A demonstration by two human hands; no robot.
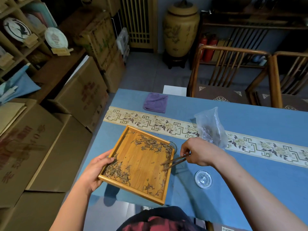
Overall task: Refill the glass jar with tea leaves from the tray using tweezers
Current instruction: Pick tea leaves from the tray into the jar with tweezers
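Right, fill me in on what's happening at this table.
A person is working tea leaves off a wooden tray. The left hand grips the tray's left edge and holds it tilted above the blue tablecloth. The right hand pinches wooden tweezers, their tips at the tray's right rim. A glass jar sits mostly hidden behind that rim. A glass lid lies on the cloth nearby.

bare cloth [250,164] right of tray [133,191], plastic bag [211,129] behind

Glass jar [173,145] mostly hidden behind tray [133,191]; tweezers' [175,161] tips blurred.
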